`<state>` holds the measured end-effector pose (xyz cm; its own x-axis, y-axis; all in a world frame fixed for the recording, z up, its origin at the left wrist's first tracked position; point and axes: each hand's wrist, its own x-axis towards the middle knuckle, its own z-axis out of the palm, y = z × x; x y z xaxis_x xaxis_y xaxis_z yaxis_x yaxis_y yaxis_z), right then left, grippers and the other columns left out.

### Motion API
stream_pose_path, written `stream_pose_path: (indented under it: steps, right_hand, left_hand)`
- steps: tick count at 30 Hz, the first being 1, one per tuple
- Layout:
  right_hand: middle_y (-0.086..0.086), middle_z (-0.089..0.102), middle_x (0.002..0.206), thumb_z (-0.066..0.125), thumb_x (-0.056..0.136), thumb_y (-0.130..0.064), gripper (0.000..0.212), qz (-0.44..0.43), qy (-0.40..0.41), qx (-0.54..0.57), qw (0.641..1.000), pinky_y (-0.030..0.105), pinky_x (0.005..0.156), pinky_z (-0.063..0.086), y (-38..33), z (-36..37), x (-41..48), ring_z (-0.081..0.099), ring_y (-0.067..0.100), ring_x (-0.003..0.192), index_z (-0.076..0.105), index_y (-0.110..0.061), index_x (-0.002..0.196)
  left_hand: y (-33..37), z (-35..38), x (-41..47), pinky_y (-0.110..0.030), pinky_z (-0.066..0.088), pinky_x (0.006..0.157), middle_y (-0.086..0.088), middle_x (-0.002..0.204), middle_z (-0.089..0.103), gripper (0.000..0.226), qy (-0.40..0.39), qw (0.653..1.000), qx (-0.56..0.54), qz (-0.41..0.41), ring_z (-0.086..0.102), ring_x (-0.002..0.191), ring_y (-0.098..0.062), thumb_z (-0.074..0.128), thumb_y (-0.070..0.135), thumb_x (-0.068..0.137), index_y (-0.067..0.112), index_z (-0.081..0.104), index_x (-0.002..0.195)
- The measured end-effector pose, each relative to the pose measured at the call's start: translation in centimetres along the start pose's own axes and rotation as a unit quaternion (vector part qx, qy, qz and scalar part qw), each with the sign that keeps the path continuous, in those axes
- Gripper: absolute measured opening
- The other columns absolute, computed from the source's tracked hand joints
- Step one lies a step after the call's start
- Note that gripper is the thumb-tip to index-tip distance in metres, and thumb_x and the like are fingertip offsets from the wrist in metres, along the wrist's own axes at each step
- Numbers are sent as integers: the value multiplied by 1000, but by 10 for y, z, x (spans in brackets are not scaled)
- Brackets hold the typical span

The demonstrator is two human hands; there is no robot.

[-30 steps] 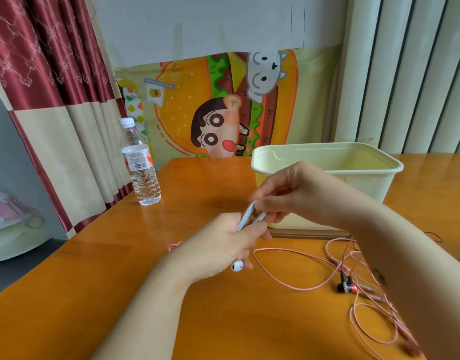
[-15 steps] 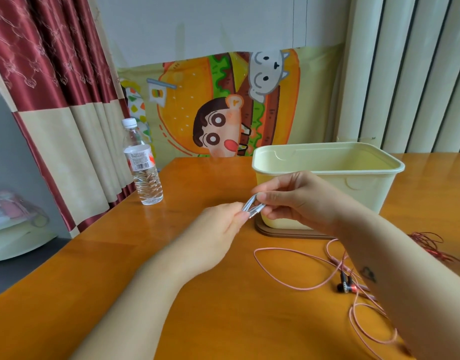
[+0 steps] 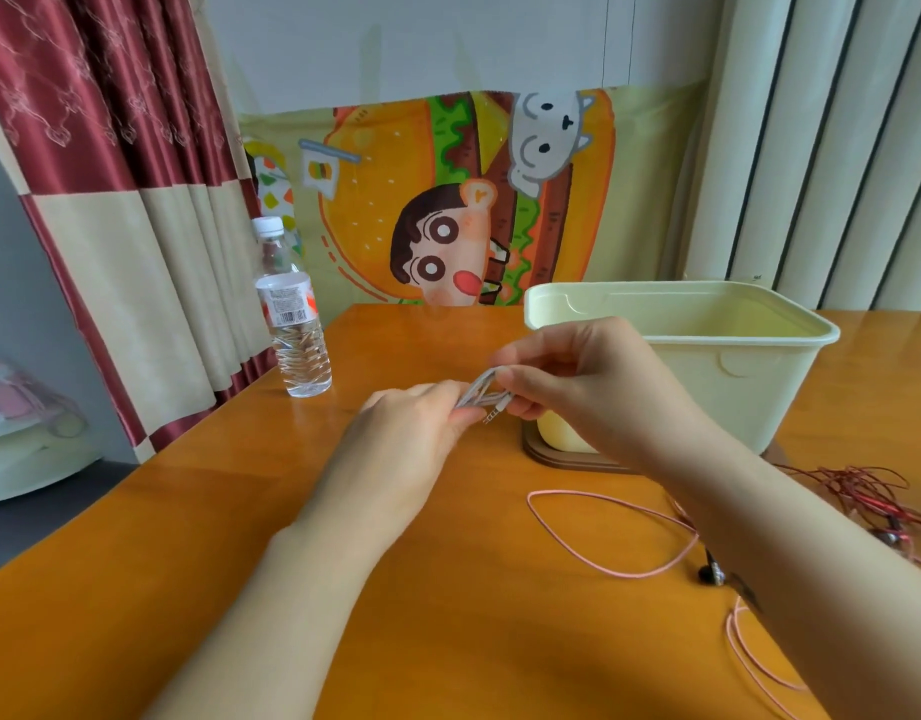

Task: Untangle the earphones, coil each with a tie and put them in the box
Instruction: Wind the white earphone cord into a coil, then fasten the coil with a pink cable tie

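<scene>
Setting: an orange wooden table (image 3: 302,605) against a pale wall, with a red and cream curtain (image 3: 110,174) to the left, cream pleated drapes (image 3: 822,148) to the right and a cartoon burger cloth (image 3: 448,200) hung behind.

Water bottle (image 3: 292,324): clear plastic with a white cap, upright near the table's left edge.

Box (image 3: 733,387): cream plastic, open at the top, standing on a brown base (image 3: 562,459) at the right rear of the table. Nothing can be made out inside it.

White earphones (image 3: 481,394): folded into a short bundle and held above the table, just in front of the box's near left corner. The metal plug (image 3: 492,417) sticks out below.

Left hand (image 3: 411,433): fingers curled around the near end of the bundle.

Right hand (image 3: 577,376): thumb and fingers pinch the far end of the bundle.

Pink earphones (image 3: 640,575): loose loops lying on the table under the right forearm, with a dark earbud (image 3: 713,574) beside them.

Red earphones (image 3: 863,491): a tangled heap at the right edge, near the box.
</scene>
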<state>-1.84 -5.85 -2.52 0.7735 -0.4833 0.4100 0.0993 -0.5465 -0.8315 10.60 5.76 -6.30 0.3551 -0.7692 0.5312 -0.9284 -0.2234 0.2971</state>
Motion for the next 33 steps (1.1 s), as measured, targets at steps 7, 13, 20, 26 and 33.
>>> stream_pose_path:
  steps: [7, 13, 20, 26, 33]
  right_hand:
    - [6, 70, 71, 65, 86, -8, 7, -18, 10, 21, 1000, 15, 60, 53, 1, 36, 15, 62, 3, 58, 71, -9, 90]
    - [11, 69, 86, 59, 92, -19, 18, 5, -7, 57, 998, 28, 70, 59, -1, 67, 41, 67, 16, 71, 67, -12, 107]
    - [9, 71, 90, 55, 94, -18, 25, 150, -240, -257, 924, 20, 63, 57, 39, 86, 49, 69, 18, 74, 65, -8, 115]
    - [4, 65, 88, 60, 90, -37, 34, 198, -292, -260, 899, 17, 63, 50, 47, 97, 52, 55, 9, 70, 68, -11, 110]
    - [8, 68, 99, 61, 90, -36, 31, 188, -314, -233, 901, 20, 64, 44, 51, 92, 46, 50, 10, 74, 69, -18, 113]
  left_hand:
    - [-26, -14, -1, -34, 41, 62, 2, 78, 51, 26, -16, 998, 1, -55, 53, 80, -22, 36, 40, 98, 20, 42, 82]
    - [-60, -23, -6, -45, 48, 75, -3, 81, 62, 35, 19, 989, -38, -138, 61, 80, -25, 35, 38, 100, 13, 54, 84]
    - [-72, -20, -11, -23, 38, 56, 5, 73, 56, 35, -88, 956, -117, -252, 55, 66, -7, 33, 35, 102, 18, 52, 79]
    - [-73, -15, -12, -14, 39, 50, -1, 82, 62, 33, -138, 927, -191, -292, 60, 68, -11, 33, 29, 103, 10, 53, 86]
    - [-68, -16, -12, -28, 54, 71, -3, 98, 67, 32, -194, 899, -245, -306, 69, 81, -17, 32, 30, 103, 11, 55, 91]
